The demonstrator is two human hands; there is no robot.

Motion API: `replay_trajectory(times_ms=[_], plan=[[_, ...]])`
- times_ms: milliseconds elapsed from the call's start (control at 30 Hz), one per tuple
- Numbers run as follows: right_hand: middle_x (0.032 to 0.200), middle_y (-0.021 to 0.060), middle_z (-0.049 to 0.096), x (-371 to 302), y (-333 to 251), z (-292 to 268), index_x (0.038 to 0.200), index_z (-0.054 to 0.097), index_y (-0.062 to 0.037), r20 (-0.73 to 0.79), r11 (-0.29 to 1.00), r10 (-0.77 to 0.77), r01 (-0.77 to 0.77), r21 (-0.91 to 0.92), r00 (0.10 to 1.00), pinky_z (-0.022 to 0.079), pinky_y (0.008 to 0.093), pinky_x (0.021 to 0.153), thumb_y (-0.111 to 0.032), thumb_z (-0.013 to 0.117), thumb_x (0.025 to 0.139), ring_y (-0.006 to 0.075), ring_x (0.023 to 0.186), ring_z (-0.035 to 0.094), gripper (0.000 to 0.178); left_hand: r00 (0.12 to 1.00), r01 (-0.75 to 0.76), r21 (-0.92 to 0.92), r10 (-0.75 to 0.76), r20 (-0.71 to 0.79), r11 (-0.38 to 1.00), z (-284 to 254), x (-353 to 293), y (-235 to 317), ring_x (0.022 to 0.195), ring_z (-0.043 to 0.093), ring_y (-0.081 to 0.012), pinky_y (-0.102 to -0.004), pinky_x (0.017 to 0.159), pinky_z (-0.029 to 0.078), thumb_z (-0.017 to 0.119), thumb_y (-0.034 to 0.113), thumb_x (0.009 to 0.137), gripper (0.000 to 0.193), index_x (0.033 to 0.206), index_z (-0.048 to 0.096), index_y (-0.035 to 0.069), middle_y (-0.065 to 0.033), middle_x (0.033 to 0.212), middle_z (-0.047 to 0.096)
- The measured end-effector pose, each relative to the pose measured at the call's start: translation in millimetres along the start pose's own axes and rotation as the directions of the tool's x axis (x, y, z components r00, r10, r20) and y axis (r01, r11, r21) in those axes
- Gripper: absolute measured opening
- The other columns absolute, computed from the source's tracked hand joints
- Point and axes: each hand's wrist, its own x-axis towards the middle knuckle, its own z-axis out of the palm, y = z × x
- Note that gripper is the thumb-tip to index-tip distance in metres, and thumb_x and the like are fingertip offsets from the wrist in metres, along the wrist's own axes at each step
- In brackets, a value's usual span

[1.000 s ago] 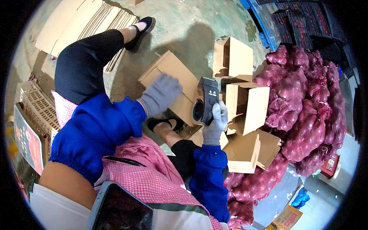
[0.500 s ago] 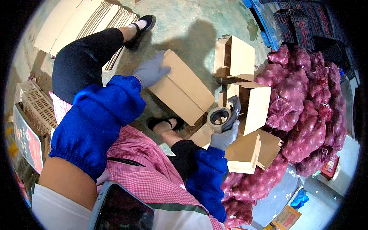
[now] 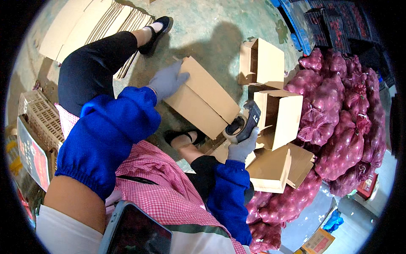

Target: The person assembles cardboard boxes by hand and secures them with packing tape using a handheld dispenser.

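Observation:
A closed cardboard box (image 3: 205,95) sits tilted in front of me, a seam running along its upper face. My left hand (image 3: 167,81), in a grey glove, grips its far left end, the thumb over the edge and the other fingers partly hidden. In my gloved right hand (image 3: 244,147) is a black tape dispenser (image 3: 249,122) with a roll of tape on it. The dispenser is at the box's right end, by the seam; I cannot tell if it touches the cardboard.
Several open cardboard boxes (image 3: 287,120) stand just right of my right hand. Beyond them are piled red net sacks of onions (image 3: 321,114). Flattened cardboard (image 3: 80,25) is stacked at the far left, near a plastic crate (image 3: 40,112). A phone (image 3: 137,233) is close below.
My right hand has brought the tape dispenser left and turned it against or close to the box's right end. The left hand keeps its grip on the box.

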Motion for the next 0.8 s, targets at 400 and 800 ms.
replay_trajectory(times_ms=[400, 800], plan=[[0.088, 0.0094, 0.06, -26, -15, 19, 0.105, 0.054, -0.0003, -0.096, 0.937, -0.126, 0.087, -0.338, 0.987, 0.053, 0.0289, 0.057, -0.029, 0.048, 0.087, 0.0186, 0.07, 0.061, 0.034, 0.999, -0.006, -0.058, 0.003, -0.048, 0.998, 14, 3, 2, 0.107, 0.052, -0.0386, -0.042, 0.092, 0.039, 0.045, 0.044, 0.088, 0.06, 0.131, 0.037, 0.003, -0.0266, 0.117, 0.052], [0.076, 0.0078, 0.062, -5, -25, 17, 0.083, 0.059, -0.001, -0.024, 0.955, -0.195, 0.184, -0.232, 0.981, 0.05, 0.0284, 0.053, -0.02, 0.055, 0.087, 0.0151, 0.058, 0.059, 0.02, 0.986, 0.091, -0.274, -0.124, -0.107, 0.957, 41, -33, -3, 0.11, 0.051, -0.0371, -0.0385, 0.094, 0.039, 0.051, 0.034, 0.087, 0.056, 0.132, 0.036, 0.005, -0.0244, 0.12, 0.051]])
